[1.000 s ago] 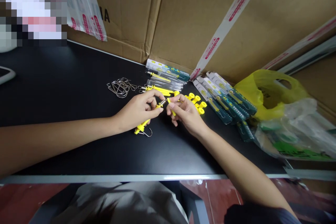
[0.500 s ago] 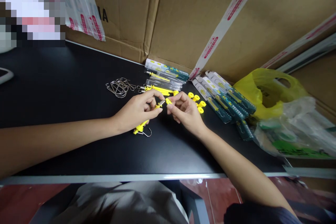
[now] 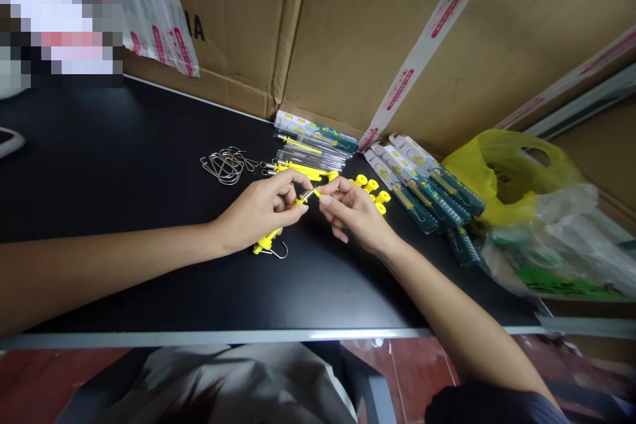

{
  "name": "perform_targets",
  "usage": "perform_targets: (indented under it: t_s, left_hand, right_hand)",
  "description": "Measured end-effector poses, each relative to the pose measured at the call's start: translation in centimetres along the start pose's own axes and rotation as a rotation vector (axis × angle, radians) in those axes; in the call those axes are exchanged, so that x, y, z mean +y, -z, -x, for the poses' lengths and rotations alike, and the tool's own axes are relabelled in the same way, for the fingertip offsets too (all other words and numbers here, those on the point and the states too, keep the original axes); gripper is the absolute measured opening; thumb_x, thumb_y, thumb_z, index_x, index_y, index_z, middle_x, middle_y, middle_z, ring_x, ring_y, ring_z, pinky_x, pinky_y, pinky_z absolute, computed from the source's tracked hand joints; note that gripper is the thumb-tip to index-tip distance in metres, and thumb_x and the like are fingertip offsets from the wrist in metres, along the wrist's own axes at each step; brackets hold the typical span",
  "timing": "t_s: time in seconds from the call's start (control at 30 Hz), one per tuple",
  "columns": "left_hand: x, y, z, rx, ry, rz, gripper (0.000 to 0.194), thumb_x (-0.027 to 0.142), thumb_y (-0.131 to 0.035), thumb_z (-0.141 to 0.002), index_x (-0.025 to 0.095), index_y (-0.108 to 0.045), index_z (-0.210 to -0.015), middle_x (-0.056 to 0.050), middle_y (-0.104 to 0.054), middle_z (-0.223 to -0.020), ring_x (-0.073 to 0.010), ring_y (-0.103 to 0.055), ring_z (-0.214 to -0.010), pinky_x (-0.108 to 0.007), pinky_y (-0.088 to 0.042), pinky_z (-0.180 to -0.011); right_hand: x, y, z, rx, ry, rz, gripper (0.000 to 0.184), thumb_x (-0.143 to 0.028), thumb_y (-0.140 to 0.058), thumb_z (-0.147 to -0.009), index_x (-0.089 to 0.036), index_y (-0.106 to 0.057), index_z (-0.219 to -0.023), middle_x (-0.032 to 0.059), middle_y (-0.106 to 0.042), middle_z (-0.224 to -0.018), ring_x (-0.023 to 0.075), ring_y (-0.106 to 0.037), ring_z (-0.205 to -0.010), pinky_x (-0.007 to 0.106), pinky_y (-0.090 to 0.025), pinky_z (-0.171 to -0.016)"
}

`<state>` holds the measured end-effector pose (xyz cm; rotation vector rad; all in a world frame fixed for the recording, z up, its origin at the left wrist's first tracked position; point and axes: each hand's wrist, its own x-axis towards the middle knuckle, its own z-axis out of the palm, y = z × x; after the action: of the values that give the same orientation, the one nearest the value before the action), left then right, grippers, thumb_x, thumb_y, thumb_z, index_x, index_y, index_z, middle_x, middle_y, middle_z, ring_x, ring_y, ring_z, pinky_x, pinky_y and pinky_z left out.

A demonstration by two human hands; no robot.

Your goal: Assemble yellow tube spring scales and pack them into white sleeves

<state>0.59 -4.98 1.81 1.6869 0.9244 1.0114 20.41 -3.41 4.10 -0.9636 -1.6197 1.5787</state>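
Although nothing has shifted along the table's near edge [image 3: 248,338], something has just past it; a yellow shaft [image 3: 267,240] pokes out below the left hand [image 3: 268,209], with a wire hook [image 3: 286,249] by its low end, touching or just beside, can't tell which; that hand is basically as it was, thumb and finger pinching a silver-ended piece [image 3: 307,195]; no idea if that and the shaft are one thing, since the hand covers the middle; the right hand [image 3: 360,215] is the news; it pinches a small yellow piece [image 3: 317,193] that showed its face half a second ago and now sits edge-on, right by the silver tip; so to me the two look better lined up, though any contact is too small to make out; beyond, all the same: yellow knobs [image 3: 382,197] to the right, tangled wire hooks [image 3: 229,175] to the left, yellow-bodied tools [image 3: 303,169] between, then clear tubes [image 3: 318,159]; printed boxes [image 3: 422,195] near a yellow bag [image 3: 472,165]; cardboard [image 3: 372,33] behind everything.
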Motion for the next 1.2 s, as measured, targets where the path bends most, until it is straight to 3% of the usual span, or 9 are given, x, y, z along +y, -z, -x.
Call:
perform_targets:
  t_s: [0.23,0.43,0.67,1.0,1.2]
  left_hand:
    - [-0.2,0.1,0.0,-0.011,-0.006,0.024,0.024,0.02,-0.06,-0.083,0.022,-0.053,-0.106,0.008,-0.046,-0.065,-0.0043,-0.049,-0.045,-0.014,-0.043,-0.045]
    - [-0.5,0.1,-0.2,-0.053,0.037,0.13,0.023,0.022,-0.06,-0.085,0.022,-0.051,-0.107,0.009,-0.048,-0.066,-0.0041,-0.051,-0.042,-0.013,-0.043,-0.039]
    - [-0.5,0.2,-0.5,-0.082,0.108,0.203,0.023,0.021,-0.06,-0.085,0.02,-0.052,-0.107,0.009,-0.048,-0.066,-0.0043,-0.051,-0.039,-0.013,-0.044,-0.034]
    - [-0.4,0.0,-0.7,-0.114,0.205,0.276,0.022,0.02,-0.061,-0.085,0.018,-0.054,-0.105,0.008,-0.051,-0.065,-0.0061,-0.055,-0.041,-0.018,-0.051,-0.037]
    - [-0.4,0.1,-0.9,-0.132,0.255,0.276,0.018,0.02,-0.058,-0.088,0.017,-0.053,-0.105,0.008,-0.054,-0.062,-0.0059,-0.053,-0.036,-0.017,-0.048,-0.035]
  right_hand:
    - [0.2,0.3,-0.2,0.026,0.088,0.153,0.036,-0.047,-0.071,-0.079,-0.018,-0.053,-0.092,-0.0064,-0.054,-0.064,0.0039,-0.04,-0.043,0.016,-0.033,-0.033]
    - [0.2,0.7,-0.2,0.085,0.266,0.457,0.024,-0.04,-0.064,-0.087,-0.019,-0.055,-0.094,-0.0001,-0.059,-0.078,0.0111,-0.055,-0.067,0.024,-0.044,-0.059]
    - [0.6,1.1,-0.2,0.157,0.387,0.868,0.009,-0.027,-0.059,-0.09,-0.021,-0.058,-0.096,0.0018,-0.063,-0.082,0.0139,-0.054,-0.067,0.027,-0.041,-0.06]
    - [0.8,1.9,-0.3,0.214,0.49,1.094,0.006,-0.022,-0.057,-0.089,-0.021,-0.056,-0.084,0.0025,-0.064,-0.08,0.0154,-0.057,-0.07,0.027,-0.042,-0.063]
    - [0.5,2.4,-0.4,0.248,0.59,1.175,0.007,-0.016,-0.055,-0.088,-0.021,-0.054,-0.084,0.004,-0.063,-0.082,0.0179,-0.058,-0.076,0.028,-0.042,-0.065]
